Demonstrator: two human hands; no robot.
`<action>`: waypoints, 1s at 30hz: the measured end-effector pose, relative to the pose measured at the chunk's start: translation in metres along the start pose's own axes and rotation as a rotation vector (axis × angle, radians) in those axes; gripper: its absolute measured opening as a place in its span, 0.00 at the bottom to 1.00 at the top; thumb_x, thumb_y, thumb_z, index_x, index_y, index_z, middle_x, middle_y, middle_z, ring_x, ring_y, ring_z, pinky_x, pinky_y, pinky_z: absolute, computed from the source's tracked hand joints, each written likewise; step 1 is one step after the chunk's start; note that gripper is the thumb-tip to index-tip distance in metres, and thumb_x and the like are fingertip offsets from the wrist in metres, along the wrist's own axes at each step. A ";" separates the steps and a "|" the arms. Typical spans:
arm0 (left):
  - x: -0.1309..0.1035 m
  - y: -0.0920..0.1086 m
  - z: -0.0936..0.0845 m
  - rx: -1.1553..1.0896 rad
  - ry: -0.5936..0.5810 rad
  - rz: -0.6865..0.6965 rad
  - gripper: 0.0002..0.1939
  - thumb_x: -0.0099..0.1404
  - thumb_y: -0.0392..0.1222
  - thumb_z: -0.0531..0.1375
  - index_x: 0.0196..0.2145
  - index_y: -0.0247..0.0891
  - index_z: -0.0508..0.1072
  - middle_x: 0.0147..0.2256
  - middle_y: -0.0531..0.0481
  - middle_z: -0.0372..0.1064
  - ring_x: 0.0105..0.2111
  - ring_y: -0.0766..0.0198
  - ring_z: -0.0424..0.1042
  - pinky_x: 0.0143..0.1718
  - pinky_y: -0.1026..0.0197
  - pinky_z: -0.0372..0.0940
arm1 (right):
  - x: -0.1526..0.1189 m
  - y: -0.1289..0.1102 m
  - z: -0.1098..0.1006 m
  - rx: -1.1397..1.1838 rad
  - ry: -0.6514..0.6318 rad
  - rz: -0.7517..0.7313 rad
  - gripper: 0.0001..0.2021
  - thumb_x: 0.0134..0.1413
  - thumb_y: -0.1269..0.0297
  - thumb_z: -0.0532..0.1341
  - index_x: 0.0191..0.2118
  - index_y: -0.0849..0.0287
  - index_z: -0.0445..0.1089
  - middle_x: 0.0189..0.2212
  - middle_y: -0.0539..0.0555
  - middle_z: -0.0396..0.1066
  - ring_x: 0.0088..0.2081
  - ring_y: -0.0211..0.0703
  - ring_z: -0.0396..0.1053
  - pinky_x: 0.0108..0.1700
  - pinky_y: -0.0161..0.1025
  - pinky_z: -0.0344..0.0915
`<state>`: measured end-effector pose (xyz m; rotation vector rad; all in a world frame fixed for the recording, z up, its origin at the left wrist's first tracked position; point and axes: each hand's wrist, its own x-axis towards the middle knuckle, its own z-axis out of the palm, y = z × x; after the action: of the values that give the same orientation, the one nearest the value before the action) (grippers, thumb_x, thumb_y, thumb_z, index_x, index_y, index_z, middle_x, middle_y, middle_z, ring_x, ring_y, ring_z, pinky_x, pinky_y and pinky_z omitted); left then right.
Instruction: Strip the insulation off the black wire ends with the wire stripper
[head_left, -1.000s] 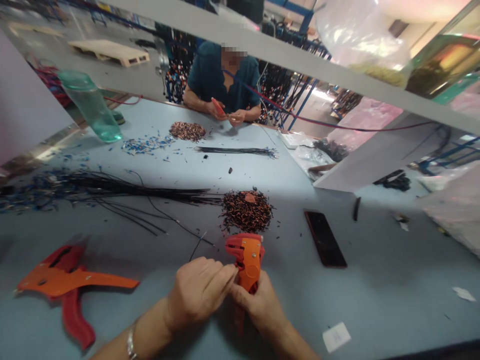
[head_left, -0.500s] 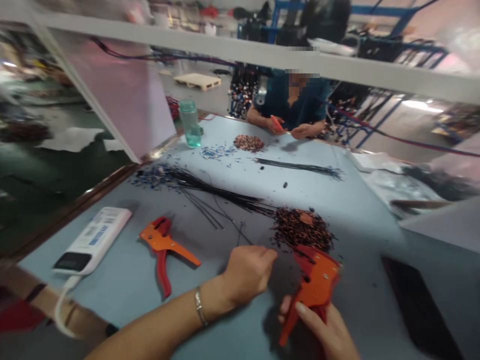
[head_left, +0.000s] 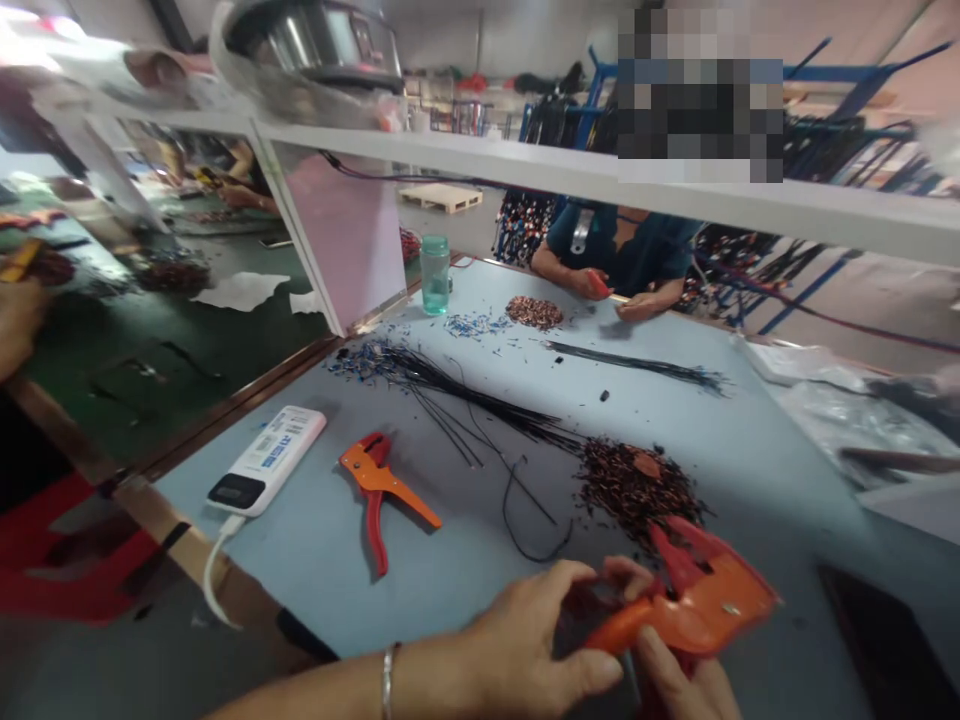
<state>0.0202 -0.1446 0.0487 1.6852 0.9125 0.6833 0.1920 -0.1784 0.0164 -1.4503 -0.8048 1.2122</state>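
Observation:
My right hand (head_left: 686,680) grips an orange-and-red wire stripper (head_left: 712,600), whose head points up and right. Close against its handle is my left hand (head_left: 532,630), with the fingers curled around the handle's end and the thumb beneath. Some fingertips behind the handle are partly hidden. A bent black wire (head_left: 517,540) lies on the table just beyond my left hand. Past the tool sits a heap of dark wire offcuts (head_left: 637,490). From it a bundle of black wires (head_left: 480,395) stretches left towards blue and white scraps (head_left: 367,360).
A second wire stripper (head_left: 382,485) lies at left beside a white power bank (head_left: 270,460) with a cable. A green bottle (head_left: 435,275) stands farther back. Across the table a co-worker (head_left: 622,250) holds a red tool. A dark phone-like slab (head_left: 885,630) lies at right.
My view has shifted, showing more at left. The right hand has turned the wire stripper sideways. My left hand has come over to its handle, and the bent wire now lies visible on the table.

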 end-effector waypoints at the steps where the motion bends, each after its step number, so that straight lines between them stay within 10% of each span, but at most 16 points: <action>1: -0.004 0.000 0.003 -0.141 -0.028 -0.039 0.26 0.60 0.42 0.61 0.54 0.32 0.63 0.45 0.42 0.72 0.42 0.57 0.72 0.42 0.58 0.68 | -0.004 -0.003 0.005 0.003 -0.009 -0.004 0.22 0.45 0.48 0.68 0.44 0.55 0.73 0.46 0.60 0.74 0.49 0.58 0.70 0.47 0.45 0.70; 8: -0.010 -0.005 0.015 -0.416 -0.069 -0.162 0.22 0.66 0.56 0.54 0.37 0.31 0.73 0.32 0.47 0.70 0.33 0.61 0.68 0.37 0.61 0.65 | -0.002 -0.024 0.020 -0.007 -0.409 -0.076 0.23 0.44 0.43 0.67 0.35 0.62 0.73 0.28 0.52 0.69 0.31 0.42 0.66 0.35 0.37 0.65; 20: 0.003 -0.024 0.035 -0.056 0.184 0.137 0.20 0.72 0.48 0.45 0.31 0.37 0.70 0.24 0.52 0.67 0.23 0.66 0.66 0.27 0.67 0.66 | -0.009 0.009 0.031 0.339 -0.092 0.045 0.23 0.46 0.45 0.66 0.42 0.58 0.74 0.39 0.55 0.73 0.43 0.47 0.68 0.48 0.39 0.65; 30: 0.025 -0.055 0.049 0.334 0.242 0.590 0.23 0.73 0.41 0.37 0.51 0.41 0.69 0.26 0.49 0.74 0.24 0.62 0.75 0.23 0.66 0.67 | -0.003 0.007 0.030 0.672 -0.182 0.003 0.18 0.39 0.53 0.69 0.35 0.59 0.75 0.42 0.61 0.75 0.40 0.53 0.71 0.46 0.46 0.66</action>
<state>0.0600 -0.1405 -0.0180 2.2380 0.7158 1.1987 0.1616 -0.1741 0.0120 -0.8016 -0.4402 1.4505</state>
